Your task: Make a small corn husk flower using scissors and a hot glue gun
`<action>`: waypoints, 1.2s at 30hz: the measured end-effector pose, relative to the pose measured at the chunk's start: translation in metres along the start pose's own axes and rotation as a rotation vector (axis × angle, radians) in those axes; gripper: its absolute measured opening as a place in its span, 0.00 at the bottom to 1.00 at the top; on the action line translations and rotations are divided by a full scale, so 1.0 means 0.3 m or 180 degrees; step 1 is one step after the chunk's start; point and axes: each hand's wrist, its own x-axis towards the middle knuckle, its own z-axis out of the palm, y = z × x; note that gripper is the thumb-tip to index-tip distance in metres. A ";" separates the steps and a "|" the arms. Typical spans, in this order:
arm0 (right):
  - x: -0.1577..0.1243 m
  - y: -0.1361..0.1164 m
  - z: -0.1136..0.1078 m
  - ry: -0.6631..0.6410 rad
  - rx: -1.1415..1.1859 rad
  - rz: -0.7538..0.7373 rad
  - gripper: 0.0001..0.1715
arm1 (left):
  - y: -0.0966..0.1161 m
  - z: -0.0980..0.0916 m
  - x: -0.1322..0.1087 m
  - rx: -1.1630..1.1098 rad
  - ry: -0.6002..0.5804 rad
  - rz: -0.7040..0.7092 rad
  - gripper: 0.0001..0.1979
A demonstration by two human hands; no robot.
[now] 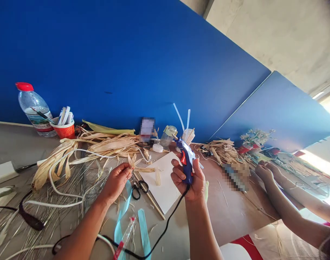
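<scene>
My right hand [192, 180] is wrapped round a blue hot glue gun [187, 159] with an orange trigger; its nozzle points up and left, and a black cord trails down from the handle. Pinched in my left hand [118, 180] is a small dried corn husk piece [132, 161], pale and flared at the top. Between the hands lie a white sheet of paper [162, 184] with husk strips on it, black-handled scissors [140, 188] and a thin wooden stick [151, 198]. Light blue ribbon [144, 231] lies nearer to me.
A water bottle [36, 108] and a red paper cup [64, 129] stand at the back left, beside piled corn husks [113, 143]. A glass jar [168, 135] is near the blue partition [127, 65]. White cable [53, 202] and thin wires cover the left. A co-worker's hands [266, 171] work at the right.
</scene>
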 end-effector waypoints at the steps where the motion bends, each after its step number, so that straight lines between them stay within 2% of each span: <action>1: 0.005 0.004 0.002 -0.0024 -0.0055 -0.0043 0.28 | 0.001 -0.001 -0.001 0.0011 -0.0003 0.0011 0.12; 7: 0.033 0.063 0.002 -0.0424 -0.0608 0.0086 0.27 | 0.004 -0.009 -0.004 0.0175 0.0035 0.0002 0.12; 13: 0.040 0.136 -0.029 -0.0429 -0.1428 -0.0445 0.18 | 0.001 -0.020 0.004 0.0357 0.0152 0.0095 0.13; 18: 0.020 0.135 -0.047 -0.0636 -0.2153 -0.0426 0.17 | 0.000 -0.030 0.009 0.0384 0.0273 0.0074 0.12; 25: 0.003 0.132 -0.028 -0.0869 -0.2656 -0.0299 0.17 | 0.005 -0.023 0.010 0.0171 0.0295 0.0065 0.12; 28: 0.019 0.163 -0.032 -0.0762 -0.2466 -0.0365 0.16 | 0.011 -0.010 0.008 -0.0157 0.0275 0.0001 0.14; 32: 0.052 0.218 -0.014 -0.0203 -0.1333 -0.0460 0.15 | 0.014 0.008 0.000 -0.0471 0.0395 -0.0308 0.16; 36: 0.068 0.257 0.028 0.0028 -0.0073 0.0041 0.17 | 0.006 0.024 -0.010 -0.0499 0.0327 -0.0484 0.16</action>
